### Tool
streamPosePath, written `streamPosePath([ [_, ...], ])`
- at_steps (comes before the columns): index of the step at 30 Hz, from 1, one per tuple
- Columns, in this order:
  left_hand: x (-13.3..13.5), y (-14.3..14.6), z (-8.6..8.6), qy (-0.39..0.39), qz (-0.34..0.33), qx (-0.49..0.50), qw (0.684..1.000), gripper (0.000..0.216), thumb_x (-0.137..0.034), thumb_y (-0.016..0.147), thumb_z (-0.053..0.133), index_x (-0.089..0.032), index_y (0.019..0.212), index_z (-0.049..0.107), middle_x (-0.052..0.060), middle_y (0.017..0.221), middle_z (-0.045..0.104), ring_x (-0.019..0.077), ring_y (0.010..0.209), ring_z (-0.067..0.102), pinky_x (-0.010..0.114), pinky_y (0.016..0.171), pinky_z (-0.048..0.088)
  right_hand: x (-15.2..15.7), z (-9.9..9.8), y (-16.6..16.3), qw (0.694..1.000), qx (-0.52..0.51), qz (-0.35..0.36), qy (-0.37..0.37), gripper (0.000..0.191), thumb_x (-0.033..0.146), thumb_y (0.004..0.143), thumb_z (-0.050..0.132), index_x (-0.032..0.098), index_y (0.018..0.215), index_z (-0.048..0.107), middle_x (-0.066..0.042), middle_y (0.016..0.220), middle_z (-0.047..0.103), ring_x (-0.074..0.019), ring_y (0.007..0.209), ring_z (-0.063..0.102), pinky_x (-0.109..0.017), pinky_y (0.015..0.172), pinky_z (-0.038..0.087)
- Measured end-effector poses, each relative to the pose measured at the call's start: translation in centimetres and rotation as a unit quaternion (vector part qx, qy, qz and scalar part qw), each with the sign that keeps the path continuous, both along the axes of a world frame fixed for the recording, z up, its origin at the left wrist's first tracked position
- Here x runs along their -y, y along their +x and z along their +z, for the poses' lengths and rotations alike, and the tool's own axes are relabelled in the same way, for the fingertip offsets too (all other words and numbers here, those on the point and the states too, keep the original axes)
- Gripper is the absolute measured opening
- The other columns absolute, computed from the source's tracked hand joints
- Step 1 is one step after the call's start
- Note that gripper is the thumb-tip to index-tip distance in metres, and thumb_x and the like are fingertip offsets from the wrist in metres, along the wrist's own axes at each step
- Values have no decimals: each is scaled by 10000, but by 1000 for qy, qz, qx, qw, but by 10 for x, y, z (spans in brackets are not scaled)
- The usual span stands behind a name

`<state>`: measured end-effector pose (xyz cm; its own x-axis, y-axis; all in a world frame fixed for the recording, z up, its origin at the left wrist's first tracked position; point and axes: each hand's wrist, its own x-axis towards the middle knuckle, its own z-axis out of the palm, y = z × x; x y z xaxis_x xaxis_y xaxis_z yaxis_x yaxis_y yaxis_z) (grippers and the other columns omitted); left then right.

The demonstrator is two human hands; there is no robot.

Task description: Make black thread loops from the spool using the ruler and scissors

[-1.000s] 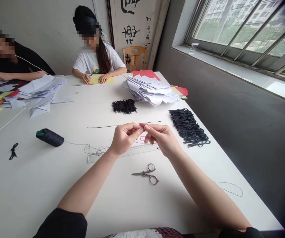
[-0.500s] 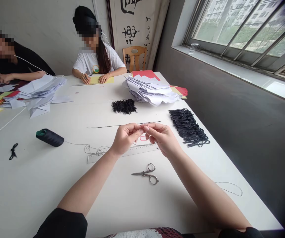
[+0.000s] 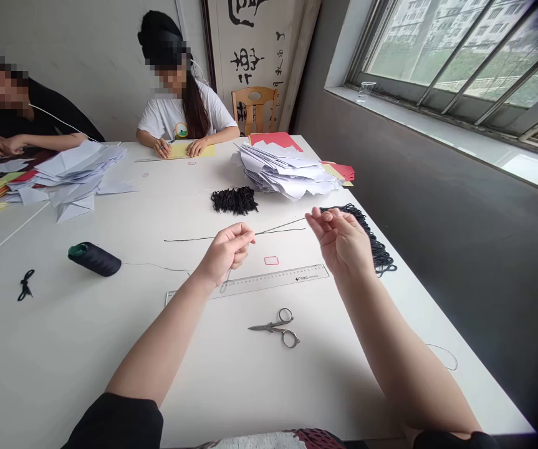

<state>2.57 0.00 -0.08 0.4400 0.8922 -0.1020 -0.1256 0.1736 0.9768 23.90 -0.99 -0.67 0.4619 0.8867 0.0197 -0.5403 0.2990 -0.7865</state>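
While the left hand (image 3: 224, 254) was shut tight on a thin black cord (image 3: 194, 238), the right hand (image 3: 341, 242) was open and held nothing, just beside a heap of black loops (image 3: 379, 254). Scissors (image 3: 275, 328) and a long ruler (image 3: 250, 284) lay close, easy to reach, on the white table (image 3: 63, 324). A black spool (image 3: 94, 259) sat nearby. Farther off were stacked papers (image 3: 287, 174), another person (image 3: 175, 115) working, and a bright window (image 3: 456, 56).
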Motion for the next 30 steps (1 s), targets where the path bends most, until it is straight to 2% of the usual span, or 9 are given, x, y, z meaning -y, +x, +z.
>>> streamPosePath([
  [6, -1, -3, 3, -1, -5, -25, 1000, 212, -300, 838, 612, -172, 710, 501, -96, 530, 200, 25, 404, 131, 163, 386, 99, -6, -1, 20, 974, 177, -128, 66, 185, 251, 931, 526, 206, 792, 411, 47, 704, 518, -123, 827, 682, -370, 935, 528],
  [10, 0, -3, 3, 3, -16, -34, 999, 220, -301, 846, 612, -172, 706, 502, -94, 533, 202, 28, 410, 136, 169, 393, 111, 0, 1, 24, 874, 452, -179, 0, 126, 228, 946, 458, 210, 829, 415, 3, 757, 611, -155, 810, 678, -347, 839, 503],
  [14, -1, -3, 1, 13, -23, -43, 999, 210, -286, 859, 594, -171, 713, 497, -94, 536, 201, 31, 423, 136, 177, 405, 115, 5, -1, 20, 745, 638, 51, -189, 134, 159, 916, 437, 193, 794, 480, -36, 790, 683, -126, 595, 576, -254, 579, 419],
  [16, -1, -3, 1, 19, -26, -52, 998, 202, -274, 871, 571, -170, 716, 491, -94, 536, 199, 34, 430, 133, 180, 411, 115, 6, -4, 16, 674, 681, 172, -229, 155, 163, 906, 439, 179, 785, 534, -52, 793, 684, -125, 568, 547, -247, 538, 386],
  [19, 0, -1, -1, 32, -32, -70, 997, 191, -266, 881, 547, -172, 725, 490, -89, 543, 220, 38, 435, 136, 189, 413, 107, 7, -9, 9, 623, 736, 166, -208, 173, 235, 910, 490, 160, 996, 621, -111, 1045, 669, -166, 714, 606, -277, 588, 426],
  [21, 1, 1, -1, 40, -35, -79, 995, 189, -267, 881, 542, -172, 726, 493, -84, 549, 241, 39, 435, 142, 197, 412, 102, 8, -9, 4, 631, 753, 79, -171, 317, 253, 915, 496, 170, 1208, 583, -140, 1267, 578, -194, 818, 622, -310, 635, 453],
  [24, 3, 4, 0, 47, -39, -88, 994, 185, -264, 882, 531, -173, 725, 498, -87, 533, 238, 43, 429, 145, 206, 412, 109, 12, -3, -5, 704, 705, 36, -72, 323, 210, 931, 432, 193, 1175, 642, -105, 1246, 603, -190, 881, 617, -322, 711, 473],
  [27, 5, 6, 0, 63, -44, -95, 992, 180, -258, 885, 523, -173, 728, 504, -88, 515, 247, 50, 433, 167, 207, 419, 134, 16, 1, -15, 788, 587, 185, -17, 298, 325, 938, 476, 193, 1089, 696, -71, 944, 692, -149, 741, 610, -279, 640, 471],
  [30, 6, 7, -1, 94, -42, -99, 990, 211, -268, 890, 534, -168, 708, 498, -74, 531, 315, 52, 459, 222, 203, 437, 180, 18, -1, -24, 818, 486, 304, -39, 340, 457, 846, 625, 160, 986, 714, -55, 759, 680, -135, 656, 593, -251, 572, 455],
])
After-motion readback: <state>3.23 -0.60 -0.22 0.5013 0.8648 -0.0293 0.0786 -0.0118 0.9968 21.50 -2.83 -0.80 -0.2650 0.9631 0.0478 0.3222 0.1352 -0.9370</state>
